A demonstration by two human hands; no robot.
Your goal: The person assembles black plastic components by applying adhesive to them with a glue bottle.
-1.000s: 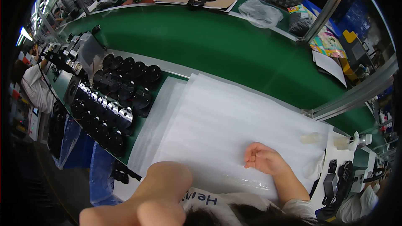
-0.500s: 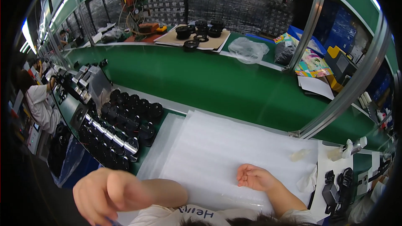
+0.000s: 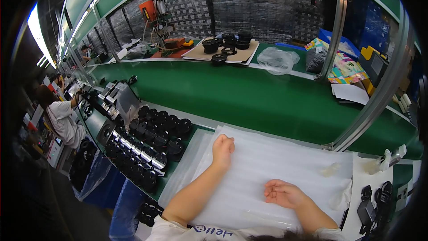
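My left hand point(image 3: 223, 150) is raised above the left part of the white foam sheets point(image 3: 254, 151) in a loose fist; nothing shows in it. Lower and to the right, my right hand point(image 3: 284, 193) hovers over or rests on the same sheets, palm turned up. Its fingers are half curled, slightly apart, and the palm holds nothing. Left of the sheets, rows of black round parts point(image 3: 162, 127) stand on the bench, with shiny silver-topped black parts point(image 3: 138, 147) beside them.
A green conveyor belt point(image 3: 214, 91) runs behind the bench. Metal posts point(image 3: 370, 107) rise at the right. Black cables with an adapter point(image 3: 368, 209) and a bottle point(image 3: 397, 154) lie at the right. A blue lined bin point(image 3: 122, 209) stands lower left; a co-worker point(image 3: 64, 116) sits farther left.
My left hand has swung from the lower left, off the bench edge, up over the foam sheets. My right hand stays near its place. The whole view has shifted slightly.
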